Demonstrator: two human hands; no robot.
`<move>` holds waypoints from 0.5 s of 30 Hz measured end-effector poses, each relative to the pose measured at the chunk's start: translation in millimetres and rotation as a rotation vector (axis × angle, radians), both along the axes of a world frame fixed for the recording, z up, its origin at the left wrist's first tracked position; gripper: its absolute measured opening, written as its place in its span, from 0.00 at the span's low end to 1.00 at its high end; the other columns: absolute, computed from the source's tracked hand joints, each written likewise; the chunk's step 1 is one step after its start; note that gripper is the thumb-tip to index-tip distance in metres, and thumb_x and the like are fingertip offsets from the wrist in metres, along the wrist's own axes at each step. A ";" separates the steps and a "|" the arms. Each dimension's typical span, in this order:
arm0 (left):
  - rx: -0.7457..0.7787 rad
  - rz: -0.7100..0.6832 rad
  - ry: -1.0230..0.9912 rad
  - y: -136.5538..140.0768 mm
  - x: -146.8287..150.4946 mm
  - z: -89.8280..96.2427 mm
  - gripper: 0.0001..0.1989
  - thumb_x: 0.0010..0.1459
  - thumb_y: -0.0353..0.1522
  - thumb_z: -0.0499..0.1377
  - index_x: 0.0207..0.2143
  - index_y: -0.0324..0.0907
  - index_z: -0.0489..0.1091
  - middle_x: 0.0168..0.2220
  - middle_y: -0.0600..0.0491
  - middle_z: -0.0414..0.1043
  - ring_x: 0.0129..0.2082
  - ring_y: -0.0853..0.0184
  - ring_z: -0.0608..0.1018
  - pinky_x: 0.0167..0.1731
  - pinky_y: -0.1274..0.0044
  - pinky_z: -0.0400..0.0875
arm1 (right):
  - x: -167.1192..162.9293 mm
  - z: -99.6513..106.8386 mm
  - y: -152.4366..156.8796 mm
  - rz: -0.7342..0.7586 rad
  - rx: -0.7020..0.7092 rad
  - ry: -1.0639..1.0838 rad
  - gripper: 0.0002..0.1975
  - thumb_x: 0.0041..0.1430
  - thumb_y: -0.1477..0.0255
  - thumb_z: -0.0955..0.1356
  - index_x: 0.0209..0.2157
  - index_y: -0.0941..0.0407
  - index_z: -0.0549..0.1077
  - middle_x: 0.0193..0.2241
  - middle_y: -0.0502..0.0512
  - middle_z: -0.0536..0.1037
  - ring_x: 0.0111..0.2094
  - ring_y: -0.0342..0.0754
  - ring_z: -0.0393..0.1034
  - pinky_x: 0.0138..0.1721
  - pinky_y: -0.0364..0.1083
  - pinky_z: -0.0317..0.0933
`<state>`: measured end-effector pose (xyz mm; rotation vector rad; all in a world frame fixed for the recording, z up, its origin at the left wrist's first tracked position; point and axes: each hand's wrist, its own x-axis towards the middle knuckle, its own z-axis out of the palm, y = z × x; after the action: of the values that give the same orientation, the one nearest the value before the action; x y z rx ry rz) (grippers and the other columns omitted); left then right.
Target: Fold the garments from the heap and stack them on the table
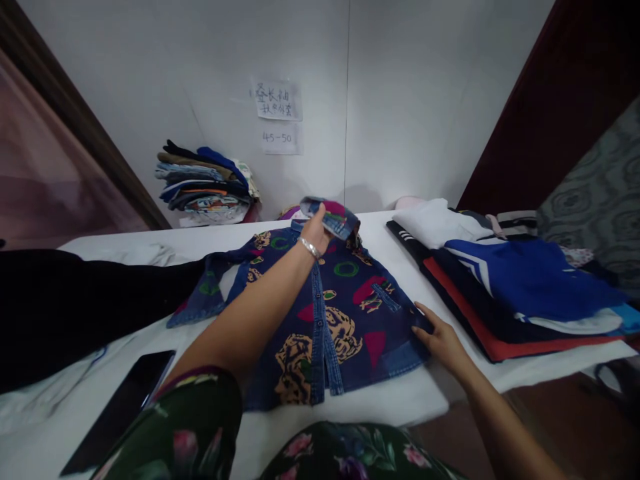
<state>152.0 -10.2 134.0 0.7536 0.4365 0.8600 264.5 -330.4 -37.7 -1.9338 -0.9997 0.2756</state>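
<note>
A blue denim shirt (pixel 350 313) with printed figures, red patches and green rings lies front side up before me, its button strip down the middle. My left hand (pixel 317 233) reaches across it to the collar area, closed on the folded-over end of one sleeve (pixel 336 217), lifted above the shirt. A silver bracelet circles that wrist. At the lower right side edge is my right hand (pixel 443 339), its thumb and a finger gripping the cloth near the hem. The other sleeve (pixel 203 293) stretches out to the left, bent downwards.
Folded clothes (pixel 205 183) are piled at the back left. To the right lie more garments, with a blue one (pixel 545 280) on top. Black cloth (pixel 90 307) and a dark flat device (pixel 123 407) are at left. Paper signs (pixel 279 100) hang on the wall.
</note>
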 end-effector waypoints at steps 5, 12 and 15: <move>0.015 0.143 -0.027 54.3 18.2 41.0 0.13 0.62 0.41 0.56 0.30 0.41 0.70 0.27 0.53 0.73 0.31 0.68 0.76 0.38 0.72 0.73 | -31.6 38.8 11.8 0.165 0.053 -0.226 0.27 0.60 0.67 0.63 0.62 0.50 0.61 0.57 0.54 0.70 0.57 0.54 0.66 0.56 0.54 0.63; -0.014 0.378 0.014 122.3 -19.3 60.1 0.11 0.63 0.39 0.53 0.32 0.43 0.67 0.26 0.55 0.71 0.30 0.69 0.75 0.38 0.72 0.73 | -92.9 74.6 46.7 0.583 0.014 -0.455 0.29 0.61 0.74 0.61 0.63 0.49 0.59 0.43 0.59 0.78 0.41 0.55 0.73 0.42 0.53 0.69; 0.058 0.408 0.089 139.2 -46.6 52.1 0.11 0.64 0.40 0.52 0.34 0.43 0.66 0.25 0.56 0.69 0.30 0.71 0.74 0.38 0.75 0.72 | -117.4 70.1 66.4 0.761 -0.063 -0.521 0.29 0.58 0.78 0.62 0.61 0.50 0.63 0.38 0.60 0.79 0.39 0.54 0.72 0.42 0.51 0.68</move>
<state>105.4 129.0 186.1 0.7703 0.6611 1.2265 147.0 -264.0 32.4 -1.6267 -2.0843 0.2262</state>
